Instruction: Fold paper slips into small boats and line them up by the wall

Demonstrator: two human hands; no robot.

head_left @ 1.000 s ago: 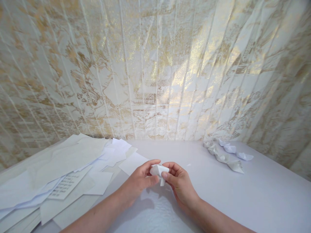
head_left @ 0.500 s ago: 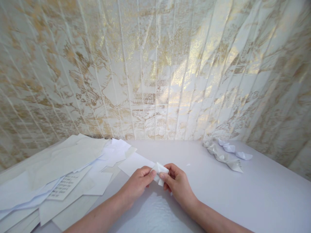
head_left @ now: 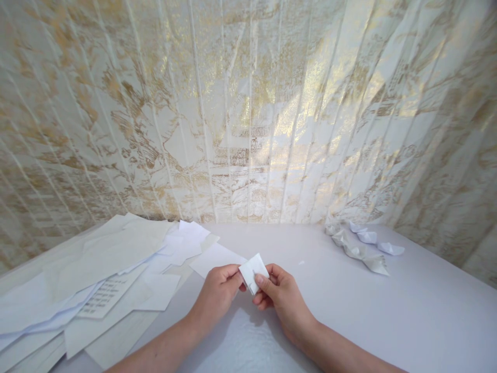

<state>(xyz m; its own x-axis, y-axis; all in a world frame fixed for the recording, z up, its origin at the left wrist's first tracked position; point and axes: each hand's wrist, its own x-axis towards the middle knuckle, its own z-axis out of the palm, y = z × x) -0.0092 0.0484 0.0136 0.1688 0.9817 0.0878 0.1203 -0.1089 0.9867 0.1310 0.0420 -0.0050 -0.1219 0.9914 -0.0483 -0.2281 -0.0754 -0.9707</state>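
Observation:
A small folded white paper piece [head_left: 253, 270] is held just above the white table [head_left: 407, 311], near its middle. My left hand [head_left: 216, 294] pinches its left edge with closed fingers. My right hand [head_left: 278, 295] pinches its lower right side, thumb pressed on the front. The piece now looks like a flat square standing on a corner.
A loose heap of white paper sheets [head_left: 97, 280] covers the left of the table, one printed with a table of text. Several small folded paper shapes [head_left: 361, 246] lie at the back right. A cream and gold curtain [head_left: 248, 114] hangs right behind the table.
The paper piece has gone from a puffed, open shape to a flattened square between my fingers. Both hands shifted slightly toward me and closer together.

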